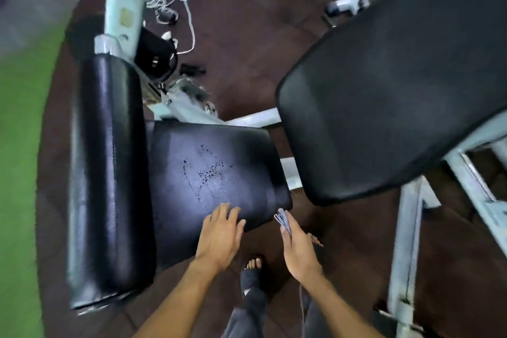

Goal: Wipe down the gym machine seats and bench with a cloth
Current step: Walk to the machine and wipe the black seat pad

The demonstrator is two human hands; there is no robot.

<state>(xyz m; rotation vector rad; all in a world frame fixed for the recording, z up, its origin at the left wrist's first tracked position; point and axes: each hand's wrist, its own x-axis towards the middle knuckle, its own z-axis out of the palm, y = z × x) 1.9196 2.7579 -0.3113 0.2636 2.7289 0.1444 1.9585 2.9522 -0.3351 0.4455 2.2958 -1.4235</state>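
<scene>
Dark brown rubber floor, green turf at nine o'clock. Worn black seat, cracked centrally. Left hand, grip wide, rests flat on it; right hand pinches a folded grey cloth at the seat's five-o'clock corner.

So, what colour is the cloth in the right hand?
Grey-blue cloth, folded, seen in the head view.

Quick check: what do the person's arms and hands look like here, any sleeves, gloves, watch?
Both forearms are bare up to the bottom edge of the picture: no sleeves show. The left hand and right hand wear no gloves. No watch, band or ring is visible, though the picture is somewhat blurred. Nothing is marked on them.
</scene>
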